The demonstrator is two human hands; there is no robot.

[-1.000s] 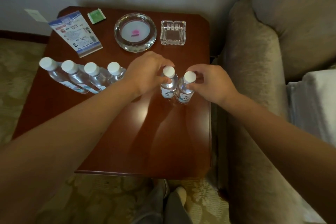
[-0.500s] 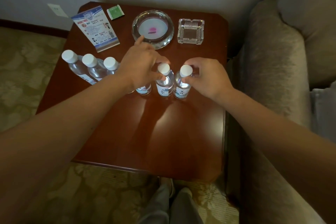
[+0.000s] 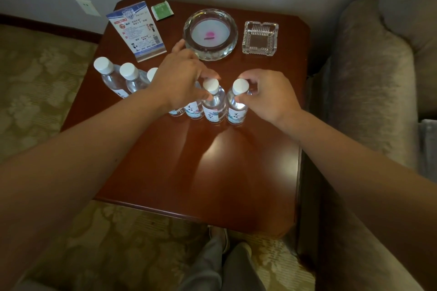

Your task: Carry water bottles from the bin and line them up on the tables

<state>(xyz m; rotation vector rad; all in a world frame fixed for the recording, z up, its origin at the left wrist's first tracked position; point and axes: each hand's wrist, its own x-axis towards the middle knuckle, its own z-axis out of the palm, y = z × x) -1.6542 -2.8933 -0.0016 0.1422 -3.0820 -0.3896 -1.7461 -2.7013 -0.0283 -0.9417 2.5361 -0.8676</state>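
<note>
Several small clear water bottles with white caps stand in a row across a dark red wooden table (image 3: 212,172). My left hand (image 3: 182,80) pinches the neck of the second bottle from the right (image 3: 214,104) and hides the tops of two bottles beside it. My right hand (image 3: 267,94) grips the rightmost bottle (image 3: 237,106) just under its cap. Both bottles stand upright on the table, close together. Two bottles at the left end (image 3: 110,75) are free; a third cap (image 3: 152,73) peeks out behind my left wrist.
Behind the row lie a printed card (image 3: 137,30), a green packet (image 3: 162,10), a round glass dish (image 3: 210,34) and a square glass ashtray (image 3: 260,38). A beige armchair (image 3: 369,92) flanks the table's right side. Patterned carpet (image 3: 35,92) lies left and in front.
Both hands have kept hold of the two rightmost bottles, which now stand closer to the rest of the row. The camera view has shifted left.
</note>
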